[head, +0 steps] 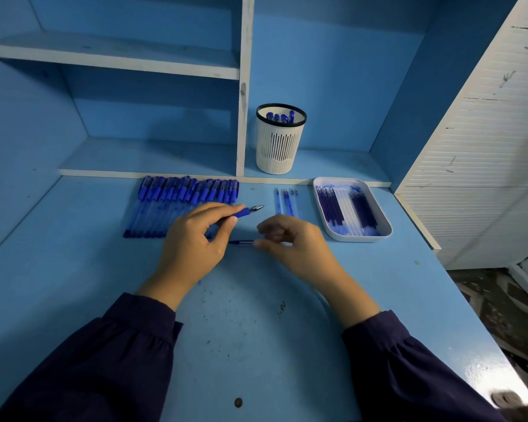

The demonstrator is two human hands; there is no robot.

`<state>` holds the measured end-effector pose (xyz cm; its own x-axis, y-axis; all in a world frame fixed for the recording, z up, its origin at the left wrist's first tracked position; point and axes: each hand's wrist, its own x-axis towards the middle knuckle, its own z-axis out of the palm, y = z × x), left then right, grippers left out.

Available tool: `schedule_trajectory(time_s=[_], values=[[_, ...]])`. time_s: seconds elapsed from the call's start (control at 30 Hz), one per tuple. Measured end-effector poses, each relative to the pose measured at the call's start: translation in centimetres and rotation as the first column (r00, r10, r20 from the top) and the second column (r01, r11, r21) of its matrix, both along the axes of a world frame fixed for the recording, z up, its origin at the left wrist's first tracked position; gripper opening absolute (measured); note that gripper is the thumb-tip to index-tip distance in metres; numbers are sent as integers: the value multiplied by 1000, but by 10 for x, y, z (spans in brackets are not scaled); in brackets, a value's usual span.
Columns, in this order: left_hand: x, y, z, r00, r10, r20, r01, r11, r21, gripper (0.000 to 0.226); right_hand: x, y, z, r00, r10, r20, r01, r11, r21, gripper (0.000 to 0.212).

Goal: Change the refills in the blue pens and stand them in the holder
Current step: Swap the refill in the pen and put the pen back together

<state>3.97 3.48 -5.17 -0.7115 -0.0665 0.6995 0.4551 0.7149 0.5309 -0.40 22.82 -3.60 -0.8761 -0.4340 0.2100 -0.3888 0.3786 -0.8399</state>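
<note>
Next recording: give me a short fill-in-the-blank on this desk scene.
The left hand grips a ___ pen.
The holder has a ___ rim.
The tray of refills sits to the ___ of the holder.
Missing: blue; black; right.

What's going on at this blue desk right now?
The left hand grips a blue pen, tip pointing right; the right hand pinches what looks like a thin refill. A row of pens lies behind the hands, spare refills sit in the white tray with a few loose refills beside it, and several pens already stand in the holder.
</note>
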Motion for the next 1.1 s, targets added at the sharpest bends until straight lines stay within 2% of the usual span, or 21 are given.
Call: schedule_trajectory(time_s=[0.1, 0.17, 0.23, 0.4, 0.5, 0.7, 0.8, 0.93, 1.1], values=[[-1, -3, 0, 999, 27, 22, -27, 1000, -4, 24, 0, -3, -6, 977, 119, -178, -89, 982, 165, 23], [-1, -4, -1, 999, 35, 25, -35, 999, -16, 24, 0, -5, -7, 958, 173, -230, -126, 971, 205, 18], [-1, -4, -2, 999, 36, 27, -35, 999, -23, 24, -1, -5, -8, 955, 159, -248, -110, 973, 201, 16], [-2, -5, -5, 999, 12, 51, -12, 1000, -9, 24, -9, 2, -1, 982, -149, -120, 140, 987, -81, 20], [-1, -3, -6, 997, -21, 68, 21, 1000, 1, 24, -12, 5, 3, 962, -226, -154, 201, 967, -159, 21], [-1, -2, -6, 997, -39, 70, 41, 999, -16, 25, -7, 1, 5, 964, -177, -196, 145, 976, -165, 16], [-1, -2, -7, 997, -44, 60, 47, 997, -54, 25, -3, -2, 5, 988, -103, -113, 80, 978, -195, 11], [2, -4, -8, 997, -60, 41, 61, 998, -30, 26, 1, 2, 9, 998, -51, 22, 56, 958, -280, 11], [4, 1, -7, 997, -64, 44, 66, 996, -53, 30, 2, 7, 8, 997, -17, 75, 39, 952, -305, 13]])
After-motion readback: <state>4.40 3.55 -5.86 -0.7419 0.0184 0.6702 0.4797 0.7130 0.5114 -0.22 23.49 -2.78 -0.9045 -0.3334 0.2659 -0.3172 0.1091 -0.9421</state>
